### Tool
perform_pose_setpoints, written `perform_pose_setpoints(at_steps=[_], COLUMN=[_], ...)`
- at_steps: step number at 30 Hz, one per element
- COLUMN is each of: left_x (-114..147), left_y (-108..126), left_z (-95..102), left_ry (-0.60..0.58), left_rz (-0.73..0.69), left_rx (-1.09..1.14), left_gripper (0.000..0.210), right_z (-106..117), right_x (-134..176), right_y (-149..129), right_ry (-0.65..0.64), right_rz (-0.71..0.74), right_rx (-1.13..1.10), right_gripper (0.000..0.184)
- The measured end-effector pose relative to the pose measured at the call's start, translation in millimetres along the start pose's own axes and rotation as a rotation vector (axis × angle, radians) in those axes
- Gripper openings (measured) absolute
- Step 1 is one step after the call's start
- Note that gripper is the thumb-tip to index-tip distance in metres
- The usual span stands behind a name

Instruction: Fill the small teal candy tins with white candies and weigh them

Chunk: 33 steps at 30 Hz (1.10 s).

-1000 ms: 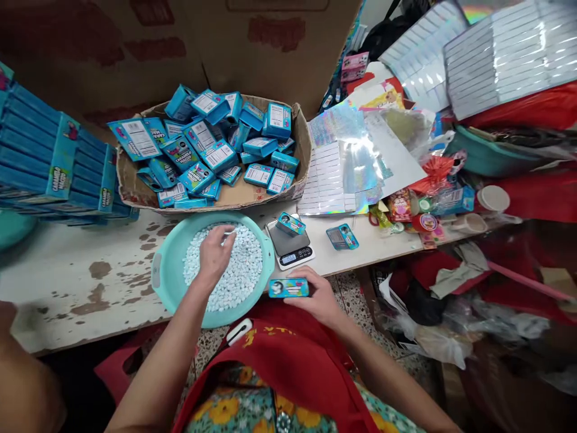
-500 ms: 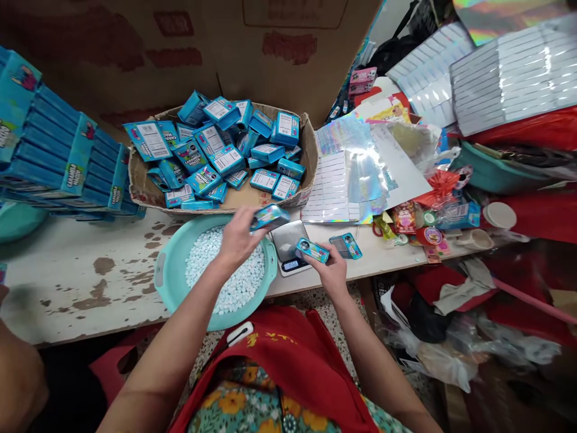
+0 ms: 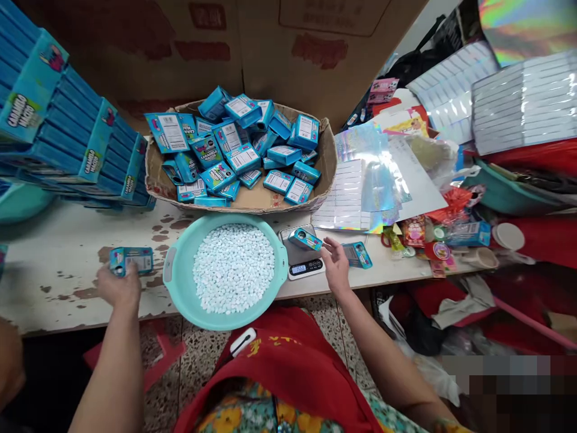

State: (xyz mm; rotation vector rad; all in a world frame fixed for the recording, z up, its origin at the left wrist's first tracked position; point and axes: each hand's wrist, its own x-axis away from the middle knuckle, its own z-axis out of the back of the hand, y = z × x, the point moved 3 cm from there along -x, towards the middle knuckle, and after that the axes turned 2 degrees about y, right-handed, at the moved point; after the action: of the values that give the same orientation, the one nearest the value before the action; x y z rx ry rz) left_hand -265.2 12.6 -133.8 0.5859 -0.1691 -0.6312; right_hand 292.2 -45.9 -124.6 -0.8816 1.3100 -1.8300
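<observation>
Nearest, along the lower edge: one red apron [image 3: 279,355] with yellow lettering and a white clip, worn over a flower-patterned garment [image 3: 225,415]. At the lower left edge: part of another person's arm [image 3: 9,361], blurred. Left hand [image 3: 119,287]: pinching one blue carton [image 3: 143,260] by its near edge, well left of the basin, over the worn white tabletop [image 3: 54,252]; whether the carton touches the surface cannot be told. Right hand [image 3: 336,270]: fingers parted and lightly bent, nothing in the grasp, fingertips just beside the corner of the weighed carton [image 3: 305,239]; contact cannot be told. Between the hands: one round mint-green basin [image 3: 183,261], holding a broad layer of small white pellets [image 3: 234,270]. Just right of the basin: one digital scale [image 3: 294,257], display lit, figures too small to read surely, the weighed carton on its pan. Just right of the scale: one further carton [image 3: 360,255], lying flat, partly behind the right hand. Beyond the basin: one low cardboard tray [image 3: 252,207], containing a jumbled heap of like blue cartons [image 3: 243,159]. Left of the tray: a tall stack of packed blue cartons [image 3: 76,126]. Right of the tray: shiny printed sheets [image 3: 378,174], with assorted small packets [image 3: 415,231] near them. Farthest: one large brown cardboard panel [image 3: 270,72], red-smeared.
</observation>
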Motion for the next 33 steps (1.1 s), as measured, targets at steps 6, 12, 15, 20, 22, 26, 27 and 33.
perform_pose_setpoints(at_steps=[6,12,15,20,22,26,27,33], left_x=[28,146,215,247,235,205,202,206], left_y=[23,98,120,123,119,106,104,132], left_z=[13.4,-29.9,-67.6,-79.3,-71.0,-58.9,-58.6,-48.8], left_ry=[0.030,-0.348,-0.720,-0.943,-1.016,-1.168,-1.205,-1.120], left_rz=[-0.392,-0.883,-1.072,-1.009,-0.848,-0.102,0.108,0.718], left_rx=[-0.051,-0.015,-0.096,-0.178,-0.066,0.387,0.531,0.984], left_gripper=[0.054,0.035,0.034,0.020,0.012,0.023,0.028,0.029], right_z=[25,27,31,38,31,-2,-11,-35], right_x=[19,35,38,35,29,5,-1,-9], right_y=[17,26,28,29,25,4,-3,-68], right_ry=[0.077,0.148,0.159,0.148,0.119,-0.003,-0.035,-0.109], right_rz=[-0.107,-0.222,-0.236,-0.191,-0.156,0.050,0.090,0.265], right_rx=[0.010,-0.046,-0.063,-0.013,0.010,0.105,0.135,0.200], right_gripper=[0.044,0.045,0.046,0.044,0.044,0.059,0.061,0.039])
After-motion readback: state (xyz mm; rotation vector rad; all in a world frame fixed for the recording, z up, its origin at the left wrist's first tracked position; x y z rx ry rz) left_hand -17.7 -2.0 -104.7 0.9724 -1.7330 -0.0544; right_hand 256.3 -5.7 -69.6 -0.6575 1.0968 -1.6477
